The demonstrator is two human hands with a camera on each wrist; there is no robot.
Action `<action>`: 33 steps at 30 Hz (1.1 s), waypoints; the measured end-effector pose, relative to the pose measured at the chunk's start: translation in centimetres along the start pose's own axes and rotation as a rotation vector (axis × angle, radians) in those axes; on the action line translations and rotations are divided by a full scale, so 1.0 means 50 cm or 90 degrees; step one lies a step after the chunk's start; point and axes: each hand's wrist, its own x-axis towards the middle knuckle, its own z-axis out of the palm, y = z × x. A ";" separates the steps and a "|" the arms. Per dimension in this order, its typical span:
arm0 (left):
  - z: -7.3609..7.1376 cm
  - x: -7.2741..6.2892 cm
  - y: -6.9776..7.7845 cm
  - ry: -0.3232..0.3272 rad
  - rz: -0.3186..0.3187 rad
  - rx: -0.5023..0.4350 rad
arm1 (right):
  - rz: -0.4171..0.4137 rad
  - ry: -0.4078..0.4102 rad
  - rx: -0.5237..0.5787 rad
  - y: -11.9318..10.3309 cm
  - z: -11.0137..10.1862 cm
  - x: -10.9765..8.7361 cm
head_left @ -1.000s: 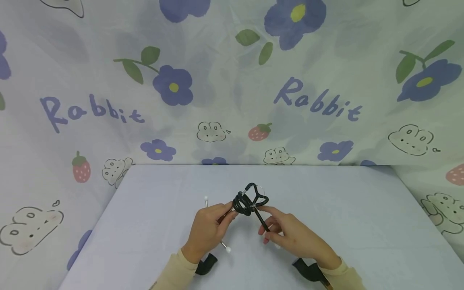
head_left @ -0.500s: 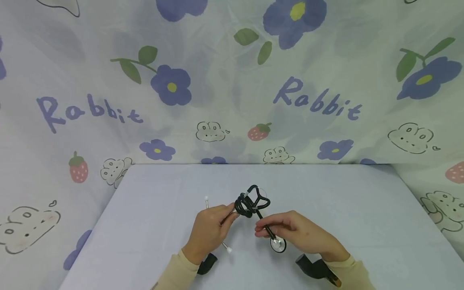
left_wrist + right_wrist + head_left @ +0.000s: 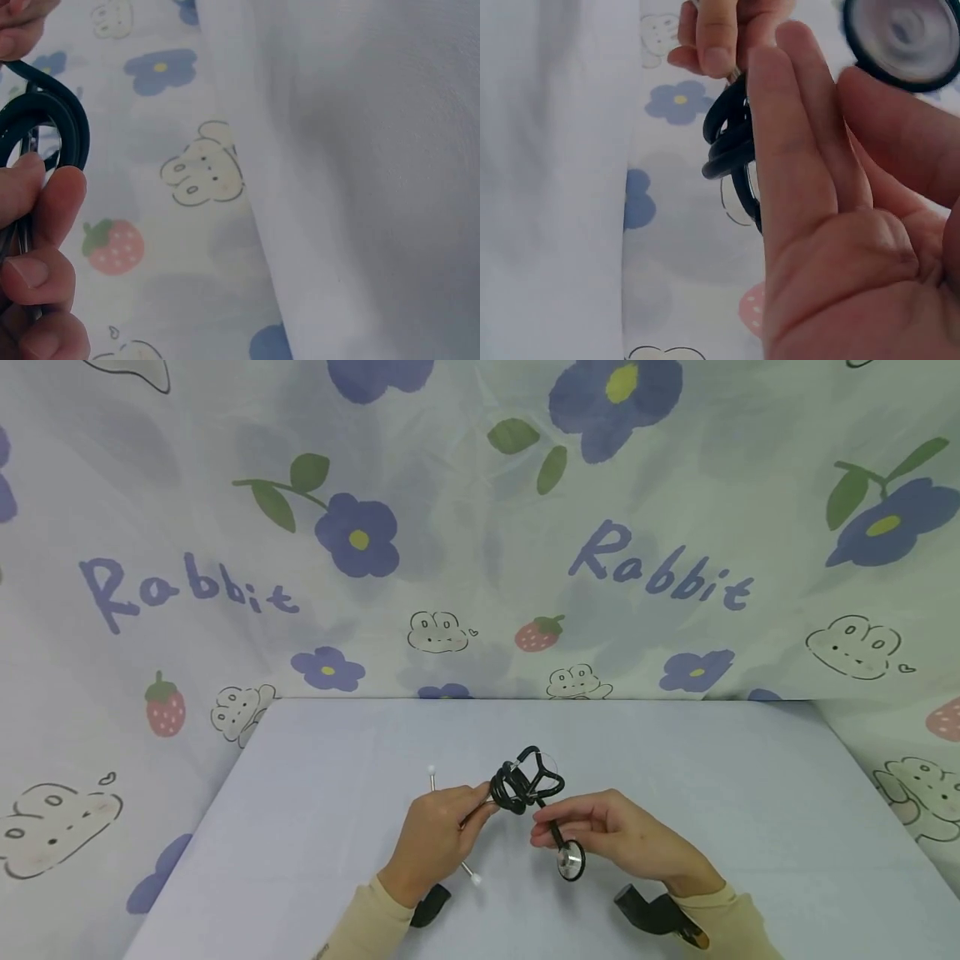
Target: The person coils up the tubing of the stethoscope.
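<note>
A black stethoscope (image 3: 510,789) is held above the white table, its tubing wound into a coil. My left hand (image 3: 431,835) grips its metal ear tubes just beside the coil; white ear tips (image 3: 475,879) stick out on either side of that hand. With fingers nearly straight, my right hand (image 3: 633,843) pinches the tube close to the round silver chest piece (image 3: 572,861), which hangs below the fingertips. Close up in the left wrist view, curled fingers (image 3: 56,210) hold the metal tubes. The chest piece appears blurred past the thumb in the right wrist view.
The white tabletop (image 3: 337,743) spreads around both hands. Behind it hangs a curtain (image 3: 480,543) with flowers, strawberries and rabbits. Dark curved objects (image 3: 648,914) show by both wrists, partly hidden by the sleeves.
My right hand has shifted from beside the coil down along the tube to near the chest piece. The chest piece has come into sight and turned. My left hand stays almost in place.
</note>
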 end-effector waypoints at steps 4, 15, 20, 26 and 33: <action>0.004 -0.003 -0.002 -0.004 0.008 0.015 | 0.015 0.070 -0.044 0.002 0.008 0.004; 0.010 -0.003 0.005 -0.008 0.032 0.058 | -0.011 0.331 -0.296 0.008 0.047 0.019; 0.012 -0.005 0.007 -0.001 0.030 0.064 | -0.038 0.433 -0.371 0.016 0.062 0.028; 0.009 -0.005 0.016 -0.010 0.020 0.062 | -0.040 0.516 -0.342 0.019 0.070 0.034; 0.012 -0.007 0.026 -0.023 0.020 0.060 | -0.074 0.562 -0.317 0.027 0.075 0.036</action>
